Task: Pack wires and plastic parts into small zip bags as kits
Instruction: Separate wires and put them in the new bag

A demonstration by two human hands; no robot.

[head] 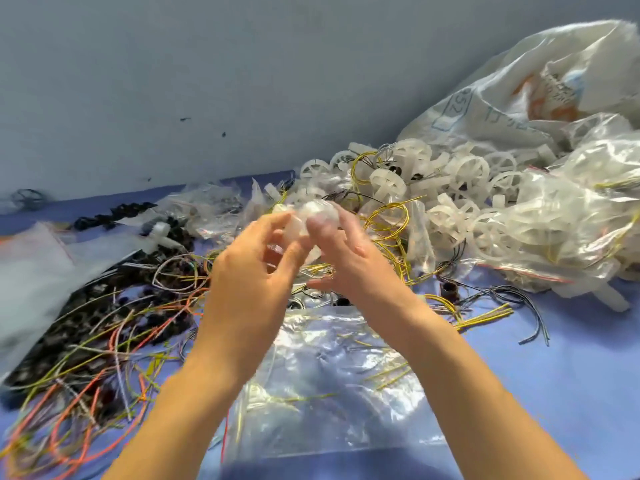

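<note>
Both hands are raised over the blue table [571, 375], working one small clear zip bag [311, 220] with a white plastic part inside. My left hand [252, 271] pinches the bag's left side between thumb and fingers. On its right side my right hand [349, 258] grips the bag with curled fingers. Blur hides what else the bag holds. Under my forearms lies a pile of clear zip bags [332, 382] with yellow wires in them. White plastic wheel-shaped parts [464, 181] are heaped at the right, beside loops of yellow wire [388, 220].
A tangle of orange, yellow and white wires over black parts [104, 327] covers the left. Large clear and white sacks [554, 98] of parts fill the right. Filled zip bags [571, 230] lie below them. A grey wall [207, 81] stands behind the table.
</note>
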